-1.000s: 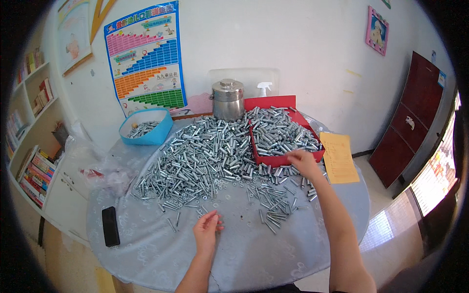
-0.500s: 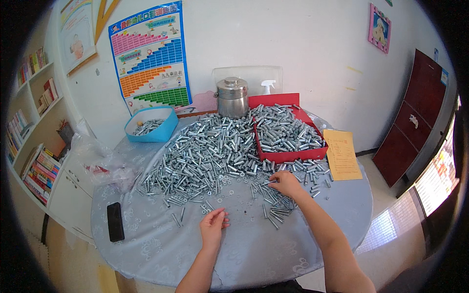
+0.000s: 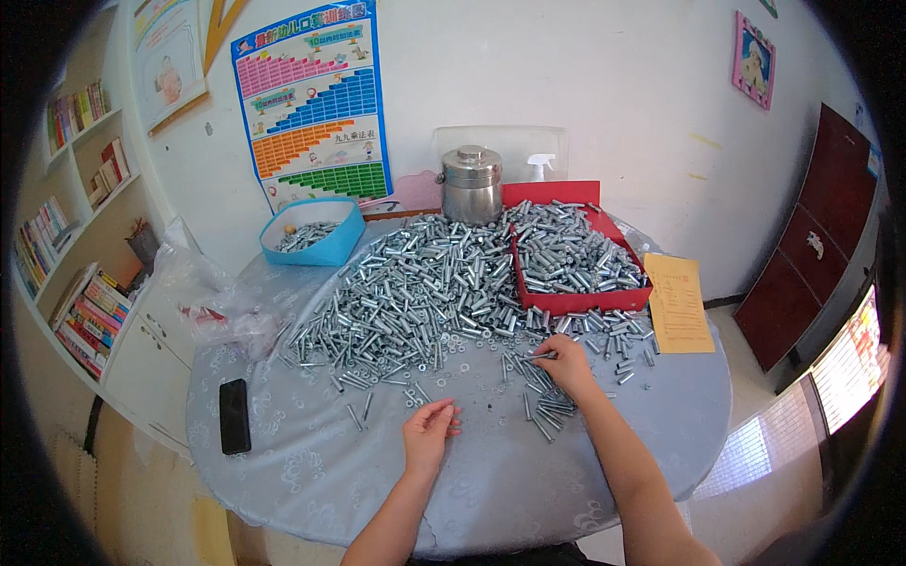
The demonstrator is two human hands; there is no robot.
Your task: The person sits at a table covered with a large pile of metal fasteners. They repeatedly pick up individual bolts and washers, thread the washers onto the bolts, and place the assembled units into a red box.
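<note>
A large heap of silvery metal bolts and sleeves spreads over the table's far half. At its near right edge my right hand pinches one slim bolt between thumb and fingertips. Under and in front of that hand lies a smaller group of loose bolts. My left hand rests low at the table's middle, its fingers curled together; whatever they may hold is hidden. Close to it are a few washers and a pair of loose bolts.
A red box full of metal pieces stands back right, beside a yellow paper. Farther back are a steel pot and a spray bottle. At left are a blue bin, a plastic bag and a black phone.
The whole view has shifted, so the scene sits farther right. My right hand keeps its bolt and is slightly nearer to me; my left hand stays about where it was, fingers still curled.
</note>
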